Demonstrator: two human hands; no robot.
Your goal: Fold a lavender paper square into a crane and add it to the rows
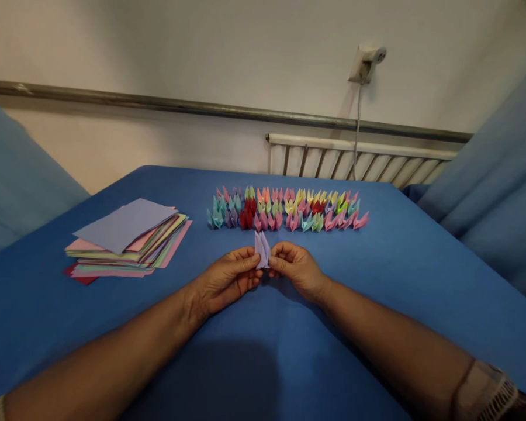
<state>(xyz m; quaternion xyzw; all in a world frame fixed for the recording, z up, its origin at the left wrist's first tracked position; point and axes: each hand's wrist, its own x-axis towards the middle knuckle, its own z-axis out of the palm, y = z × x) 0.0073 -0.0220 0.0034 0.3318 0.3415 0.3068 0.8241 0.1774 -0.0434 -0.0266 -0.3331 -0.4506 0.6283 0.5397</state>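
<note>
Between my two hands is a small lilac folded paper piece (262, 250), upright, with two narrow points at its top. My left hand (234, 273) pinches its left side between thumb and fingers. On the other side, the thumb and fingertips of my right hand (296, 266) grip its right edge. Just beyond it stand rows of small folded paper cranes (293, 221) in pink, red, yellow, green, teal and purple. A loose stack of coloured paper sheets (127, 234) lies to the left, a lilac sheet on top.
A blue cloth (359, 304) covers the table. Behind it are a pale wall with a metal rail (193, 106), a white radiator (359, 155) and a socket (363, 65) with a plugged-in cable. Blue curtains (504, 187) hang at both sides.
</note>
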